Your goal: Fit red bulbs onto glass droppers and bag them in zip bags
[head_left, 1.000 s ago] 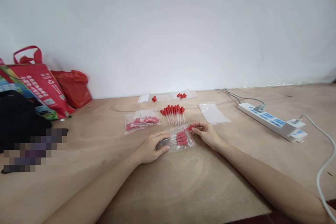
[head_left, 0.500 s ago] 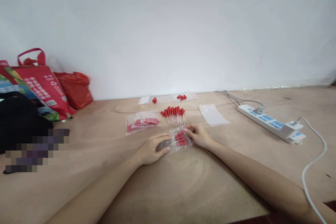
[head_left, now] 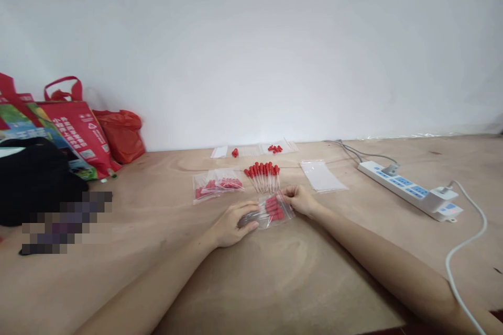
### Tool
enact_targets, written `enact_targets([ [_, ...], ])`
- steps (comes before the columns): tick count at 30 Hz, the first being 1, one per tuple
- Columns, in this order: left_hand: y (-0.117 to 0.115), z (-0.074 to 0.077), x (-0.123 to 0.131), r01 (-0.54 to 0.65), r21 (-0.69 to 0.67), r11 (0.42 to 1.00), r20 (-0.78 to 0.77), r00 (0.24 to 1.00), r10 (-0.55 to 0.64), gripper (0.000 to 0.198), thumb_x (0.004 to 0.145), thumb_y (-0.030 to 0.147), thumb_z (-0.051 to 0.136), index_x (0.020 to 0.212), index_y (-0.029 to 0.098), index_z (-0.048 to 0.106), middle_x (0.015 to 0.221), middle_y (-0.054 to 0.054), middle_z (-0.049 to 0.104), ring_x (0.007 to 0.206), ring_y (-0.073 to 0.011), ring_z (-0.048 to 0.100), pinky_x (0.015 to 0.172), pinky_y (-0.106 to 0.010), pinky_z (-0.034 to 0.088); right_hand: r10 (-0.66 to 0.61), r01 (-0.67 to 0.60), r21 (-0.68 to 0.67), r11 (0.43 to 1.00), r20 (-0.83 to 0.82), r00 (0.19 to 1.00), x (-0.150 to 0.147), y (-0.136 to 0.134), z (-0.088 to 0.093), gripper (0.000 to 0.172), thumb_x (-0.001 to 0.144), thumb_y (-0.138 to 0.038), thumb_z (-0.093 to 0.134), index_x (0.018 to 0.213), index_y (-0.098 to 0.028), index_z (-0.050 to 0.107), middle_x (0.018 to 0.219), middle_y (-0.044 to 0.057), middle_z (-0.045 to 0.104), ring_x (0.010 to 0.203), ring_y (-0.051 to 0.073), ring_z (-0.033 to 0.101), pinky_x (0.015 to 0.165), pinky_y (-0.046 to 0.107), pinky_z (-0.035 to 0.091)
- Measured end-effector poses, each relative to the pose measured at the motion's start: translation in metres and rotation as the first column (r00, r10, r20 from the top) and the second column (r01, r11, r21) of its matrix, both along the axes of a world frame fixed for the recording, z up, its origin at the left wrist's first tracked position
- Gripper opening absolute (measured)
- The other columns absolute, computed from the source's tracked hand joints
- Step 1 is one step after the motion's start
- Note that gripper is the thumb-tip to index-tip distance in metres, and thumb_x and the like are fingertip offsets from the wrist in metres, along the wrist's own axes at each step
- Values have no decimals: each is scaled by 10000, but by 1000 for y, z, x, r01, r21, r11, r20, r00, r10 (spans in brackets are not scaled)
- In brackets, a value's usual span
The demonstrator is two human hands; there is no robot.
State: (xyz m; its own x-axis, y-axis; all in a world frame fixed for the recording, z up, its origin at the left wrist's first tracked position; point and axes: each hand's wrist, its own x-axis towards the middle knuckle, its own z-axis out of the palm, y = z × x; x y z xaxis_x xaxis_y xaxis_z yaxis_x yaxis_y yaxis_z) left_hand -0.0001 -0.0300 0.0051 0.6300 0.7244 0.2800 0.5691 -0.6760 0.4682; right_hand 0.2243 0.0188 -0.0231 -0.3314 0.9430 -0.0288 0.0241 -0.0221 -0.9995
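A clear zip bag [head_left: 262,218] with several red-bulbed droppers [head_left: 274,208] in it lies just above the wood surface between my hands. My left hand [head_left: 232,224] grips the bag's left end, thumb in front and fingers behind. At the upper right edge, the thumb and fingers of my right hand [head_left: 297,200] pinch the plastic. Right behind the bag, a fan of loose droppers [head_left: 264,170] lies with red bulbs pointing away from me. Filled zip bags [head_left: 220,184] overlap to their left.
Flat zip bags [head_left: 323,176] lie right of the loose droppers. Near the wall are clear packs [head_left: 251,150] and small red bulbs [head_left: 275,148]. A power strip [head_left: 408,191] with a white cable [head_left: 467,235] sits at right; red bags [head_left: 121,136] and a black item [head_left: 39,183] stand left.
The view has shifted slightly, so everything appears a little further right. Both hands keep their hold on the bag, with hardly any movement.
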Motion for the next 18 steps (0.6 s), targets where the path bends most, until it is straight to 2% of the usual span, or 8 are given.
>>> enact_targets([
  [3, 0, -1, -1, -4, -2, 1000, -5, 1000, 4, 329, 777, 283, 506, 1096, 207, 524, 1187, -66, 518, 1083, -198, 477, 933, -356, 359, -87, 87, 18, 996, 14, 996, -7, 1, -4, 299, 503, -438, 697, 565, -152, 634, 513, 13, 619, 500, 164, 581, 505, 284, 462],
  [6, 0, -2, -1, -9, -2, 1000, -11, 1000, 9, 319, 777, 282, 503, 1084, 202, 530, 1191, -73, 509, 1082, -202, 475, 929, -359, 363, -177, 171, 89, 981, 64, 982, -9, 2, -10, 270, 498, -411, 707, 511, -160, 606, 481, 13, 605, 496, 178, 582, 468, 277, 458],
  [9, 0, -3, -1, -17, -1, 1000, -23, 1000, 17, 322, 775, 282, 505, 1085, 198, 530, 1191, -80, 501, 1080, -207, 473, 929, -368, 361, -208, 193, 139, 971, 104, 973, -8, 3, -11, 256, 505, -396, 706, 509, -163, 600, 479, 10, 603, 502, 177, 581, 461, 266, 454],
  [13, 0, -2, -1, -16, -11, 1000, -9, 1000, 16, 338, 769, 298, 518, 1091, 194, 525, 1175, -81, 503, 1069, -207, 476, 929, -367, 358, -63, 51, 119, 992, 97, 993, -5, -4, -6, 273, 532, -426, 677, 577, -162, 630, 530, 6, 622, 536, 174, 593, 532, 290, 477],
  [16, 2, 1, -2, -7, -14, 1000, 67, 998, 8, 312, 779, 315, 507, 1068, 199, 530, 1120, -63, 538, 1036, -191, 493, 909, -342, 377, 79, -80, 94, 992, 17, 997, -4, -11, -1, 331, 587, -478, 615, 670, -160, 651, 583, 6, 638, 543, 161, 599, 608, 323, 485],
  [18, 2, 2, -2, -15, -11, 1000, 117, 993, 16, 294, 786, 317, 499, 1049, 192, 536, 1083, -59, 556, 1009, -186, 503, 888, -329, 390, 110, -110, 100, 989, -2, 994, -4, -14, 0, 345, 610, -483, 595, 714, -159, 652, 603, 8, 643, 538, 154, 596, 617, 328, 484],
])
